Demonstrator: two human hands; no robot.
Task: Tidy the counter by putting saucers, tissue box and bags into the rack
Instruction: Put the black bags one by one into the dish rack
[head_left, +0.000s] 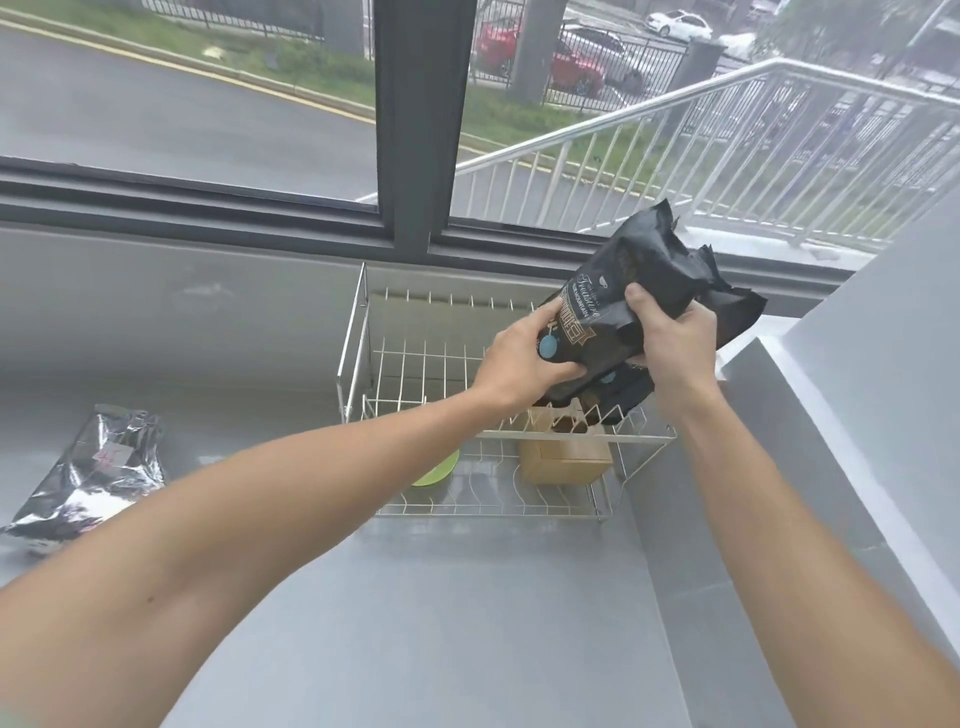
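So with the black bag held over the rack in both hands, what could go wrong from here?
1. The black bag, gripped by the left hand and right hand, hangs over the upper tier of the rack, where another dark bag seems to lie already; stacked, it might slide off.
2. Its crumpled top could snag on the wire prongs.
3. The silver bag lies far left on the counter and might be overlooked.

green saucer (439, 470) mostly hidden behind left forearm; tissue box (563, 457) top hidden by black bag (631, 312).

Box (563, 457) in rack (358, 332); foil bag (88, 473) far left.
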